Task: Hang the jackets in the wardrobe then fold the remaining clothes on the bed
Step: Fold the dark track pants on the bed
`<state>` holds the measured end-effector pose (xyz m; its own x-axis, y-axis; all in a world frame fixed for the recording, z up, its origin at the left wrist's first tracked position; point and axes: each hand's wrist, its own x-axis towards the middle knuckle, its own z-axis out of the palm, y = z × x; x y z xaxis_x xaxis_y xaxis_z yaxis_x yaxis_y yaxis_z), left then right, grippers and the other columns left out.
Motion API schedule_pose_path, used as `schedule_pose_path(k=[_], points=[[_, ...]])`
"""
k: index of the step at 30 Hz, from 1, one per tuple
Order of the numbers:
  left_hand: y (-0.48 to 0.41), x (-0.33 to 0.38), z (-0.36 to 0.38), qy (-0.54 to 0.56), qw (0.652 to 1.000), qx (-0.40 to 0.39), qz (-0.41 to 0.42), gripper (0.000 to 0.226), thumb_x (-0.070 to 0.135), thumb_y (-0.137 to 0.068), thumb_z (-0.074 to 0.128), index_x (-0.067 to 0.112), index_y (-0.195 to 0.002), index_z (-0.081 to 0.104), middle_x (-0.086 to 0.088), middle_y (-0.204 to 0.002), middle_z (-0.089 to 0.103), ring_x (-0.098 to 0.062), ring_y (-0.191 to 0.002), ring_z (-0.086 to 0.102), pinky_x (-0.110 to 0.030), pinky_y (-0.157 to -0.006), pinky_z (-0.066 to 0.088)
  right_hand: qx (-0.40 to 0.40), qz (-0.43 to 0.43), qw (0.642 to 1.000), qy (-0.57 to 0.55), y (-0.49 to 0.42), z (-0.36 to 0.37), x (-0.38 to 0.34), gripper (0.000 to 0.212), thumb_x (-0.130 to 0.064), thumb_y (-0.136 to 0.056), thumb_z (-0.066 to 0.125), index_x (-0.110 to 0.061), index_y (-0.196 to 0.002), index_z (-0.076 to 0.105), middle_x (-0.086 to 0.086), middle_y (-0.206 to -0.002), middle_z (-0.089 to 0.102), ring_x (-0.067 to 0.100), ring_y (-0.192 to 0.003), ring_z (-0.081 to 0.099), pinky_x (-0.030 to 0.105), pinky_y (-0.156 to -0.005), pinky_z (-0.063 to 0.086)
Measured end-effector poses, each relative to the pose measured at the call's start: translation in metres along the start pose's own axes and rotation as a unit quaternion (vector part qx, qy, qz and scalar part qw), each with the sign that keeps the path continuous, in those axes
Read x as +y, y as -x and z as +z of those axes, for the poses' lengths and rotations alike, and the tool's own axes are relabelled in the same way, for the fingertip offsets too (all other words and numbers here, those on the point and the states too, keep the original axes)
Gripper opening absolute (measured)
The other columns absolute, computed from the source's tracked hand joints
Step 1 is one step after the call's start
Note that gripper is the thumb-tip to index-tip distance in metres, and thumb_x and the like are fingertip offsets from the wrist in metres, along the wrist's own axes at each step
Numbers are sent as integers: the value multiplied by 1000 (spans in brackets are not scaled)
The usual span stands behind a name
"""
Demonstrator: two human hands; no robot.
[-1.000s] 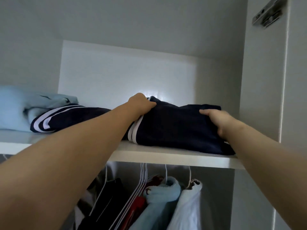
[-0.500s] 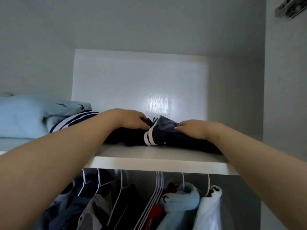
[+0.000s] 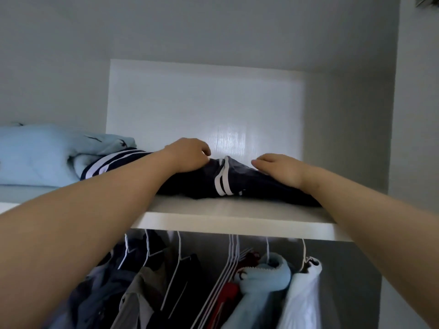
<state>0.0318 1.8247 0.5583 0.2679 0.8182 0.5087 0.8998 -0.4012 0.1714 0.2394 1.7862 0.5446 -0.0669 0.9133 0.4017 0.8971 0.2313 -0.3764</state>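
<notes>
Head view gives me the inside of a white wardrobe (image 3: 204,103), seen from below its white upper shelf (image 3: 237,224). Under that shelf a row of jackets hangs on thin white hangers (image 3: 231,252): dark ones (image 3: 180,281) at the left, then a light blue fleece jacket (image 3: 261,281) and a white jacket (image 3: 301,298) at the right end. On the shelf's left part lies a folded light blue cloth (image 3: 35,157). Just beside it, overlapping its edge, sits the folded navy garment with white stripes (image 3: 237,179), about mid-shelf and set back from the front edge. Both my bare forearms reach up to it. My left hand (image 3: 187,155) rests on its top left with the fingers curled; I cannot tell whether they grip the fabric. My right hand (image 3: 278,169) lies palm down on its right side, fingers loosely extended, pressing on the cloth.
</notes>
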Motion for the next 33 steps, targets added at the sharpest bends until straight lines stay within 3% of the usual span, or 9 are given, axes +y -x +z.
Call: schedule_pose_path(k=[3,7,12,17,20,23,28,31,33], points=[[10,-8,-5,-68,997,-39,-12,40,38,-95,43,30,-134,46,4,-143,43,-20,-131,37,-35,-108,27,-10,-55,996,-68,8,1,-11,40,-52,-95,39,-35,-129,49,-13,-135,47,10,-126,40,22,-97,24],[12,-20,7,-39,987,-158,6,46,42,-97,37,30,-141,37,8,-149,34,-16,-137,30,-37,-115,19,-150,-70,986,29,10,6,-13,43,-46,-97,39,-34,-138,41,-15,-142,40,7,-128,36,23,-106,22],[11,-24,5,5,987,-163,15,45,40,-98,39,32,-142,36,12,-149,33,-12,-138,28,-31,-115,16,-174,-28,983,52,1,3,-10,48,-47,-96,39,-37,-142,33,-14,-151,28,11,-139,26,34,-117,14],[10,-27,9,12,990,-138,27,42,36,-98,40,32,-140,38,13,-148,34,-10,-137,30,-27,-112,17,-195,-30,975,98,-2,9,-24,48,-41,-99,35,-35,-146,26,-9,-154,23,15,-142,21,33,-113,13],[10,-26,13,-8,992,-122,29,43,37,-98,38,30,-141,38,10,-149,35,-12,-137,31,-32,-115,18,-184,-51,976,101,1,13,-23,48,-39,-99,36,-36,-146,26,-9,-155,21,15,-142,20,33,-113,14],[10,-28,15,-33,994,-99,19,45,47,-93,36,36,-137,42,12,-145,40,-15,-134,35,-43,-113,24,-145,-62,985,74,4,14,-17,44,-40,-98,39,-35,-141,37,-9,-150,33,14,-136,31,31,-110,21],[28,-13,7,44,999,-24,-14,31,23,-95,47,24,-124,57,4,-130,56,-18,-121,48,-25,-101,33,-67,-67,994,58,10,13,-13,36,-44,-95,44,-31,-127,51,-6,-128,52,16,-119,46,26,-95,32],[44,-5,4,100,992,66,-31,25,21,-92,51,20,-114,63,1,-120,62,-18,-113,52,-22,-92,35,7,-71,997,25,20,14,-18,31,-38,-93,50,-25,-120,56,-5,-108,50,15,-104,47,24,-84,33],[52,2,3,163,979,115,-37,20,21,-90,53,21,-107,64,1,-112,64,-17,-107,55,-22,-88,38,44,-67,997,0,25,16,-22,25,-36,-91,52,-24,-112,59,-7,-104,49,14,-98,47,27,-85,39]])
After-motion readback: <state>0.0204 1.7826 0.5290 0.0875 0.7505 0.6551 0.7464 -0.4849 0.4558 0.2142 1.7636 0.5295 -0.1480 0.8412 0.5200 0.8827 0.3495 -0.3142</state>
